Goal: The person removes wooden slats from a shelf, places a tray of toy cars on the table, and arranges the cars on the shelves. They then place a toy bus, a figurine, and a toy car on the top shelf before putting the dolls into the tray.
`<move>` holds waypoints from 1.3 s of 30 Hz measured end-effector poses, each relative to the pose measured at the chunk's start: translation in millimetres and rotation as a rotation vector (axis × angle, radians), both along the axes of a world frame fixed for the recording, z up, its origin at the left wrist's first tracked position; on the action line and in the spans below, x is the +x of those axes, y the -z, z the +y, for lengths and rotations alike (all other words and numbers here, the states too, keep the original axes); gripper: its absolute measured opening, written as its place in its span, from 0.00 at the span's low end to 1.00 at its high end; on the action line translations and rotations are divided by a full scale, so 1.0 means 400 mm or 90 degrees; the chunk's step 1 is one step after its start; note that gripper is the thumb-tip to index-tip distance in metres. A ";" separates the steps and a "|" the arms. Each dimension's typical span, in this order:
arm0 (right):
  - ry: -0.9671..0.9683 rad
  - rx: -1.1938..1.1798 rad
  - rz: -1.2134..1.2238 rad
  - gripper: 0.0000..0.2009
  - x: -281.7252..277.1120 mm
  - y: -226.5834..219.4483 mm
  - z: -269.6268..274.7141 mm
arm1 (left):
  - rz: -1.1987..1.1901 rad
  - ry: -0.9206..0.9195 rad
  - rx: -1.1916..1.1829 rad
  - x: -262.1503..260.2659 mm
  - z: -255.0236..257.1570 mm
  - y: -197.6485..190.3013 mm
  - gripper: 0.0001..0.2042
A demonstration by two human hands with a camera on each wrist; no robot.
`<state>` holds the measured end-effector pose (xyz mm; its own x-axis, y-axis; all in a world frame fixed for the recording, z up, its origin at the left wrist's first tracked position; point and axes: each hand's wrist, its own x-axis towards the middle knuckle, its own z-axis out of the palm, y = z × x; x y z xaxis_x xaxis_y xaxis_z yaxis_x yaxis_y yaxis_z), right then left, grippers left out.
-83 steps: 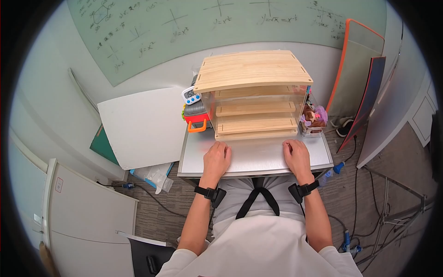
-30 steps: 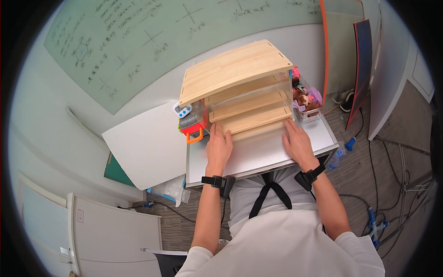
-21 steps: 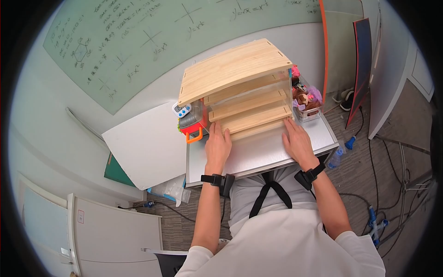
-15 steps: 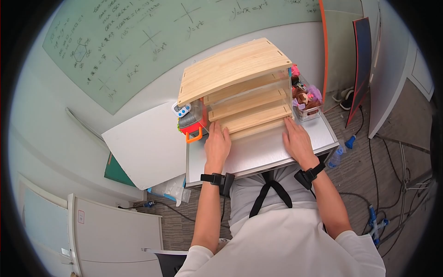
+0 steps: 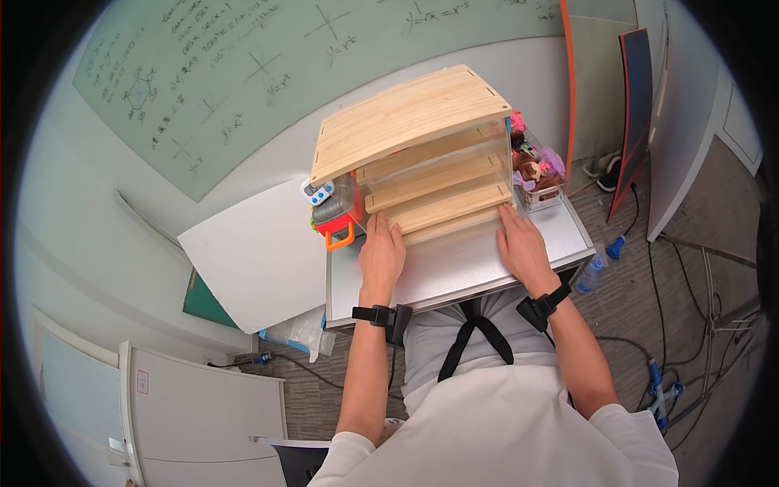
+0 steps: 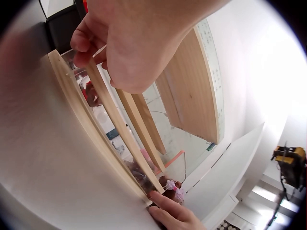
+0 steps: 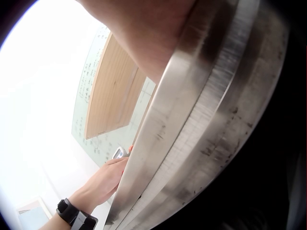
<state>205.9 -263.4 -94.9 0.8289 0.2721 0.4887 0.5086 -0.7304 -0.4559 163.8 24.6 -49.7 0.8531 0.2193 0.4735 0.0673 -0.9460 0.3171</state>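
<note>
A wooden display rack (image 5: 410, 122) with stepped shelves and clear side panels stands on a metal-topped table (image 5: 454, 268). My left hand (image 5: 381, 261) reaches the rack's lower left front corner, fingers extended forward and thumb spread to the right. In the left wrist view, its fingertips lie at the end of a shelf board (image 6: 110, 110). My right hand (image 5: 526, 247) is at the lower right front corner, fingertips right at the end of the bottom step; that hand (image 6: 175, 214) shows there in the left wrist view too. In the right wrist view its fingers are hidden behind the table edge (image 7: 168, 124).
Left of the rack stands a red and grey case (image 5: 341, 215) with an orange handle, a white timer (image 5: 317, 192) on it. A clear bin of dolls (image 5: 542, 183) stands at right. A white board (image 5: 260, 252) leans at left. Cables (image 5: 656, 300) lie on the floor.
Both hands have moved forward from the tabletop to the rack's lower front corners, and their fingers have straightened. The head view has turned. Over the last second the hands stay at the corners.
</note>
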 end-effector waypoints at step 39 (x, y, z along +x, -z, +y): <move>0.041 -0.033 -0.088 0.26 0.006 0.024 0.013 | -0.019 0.008 -0.001 -0.004 -0.004 0.002 0.24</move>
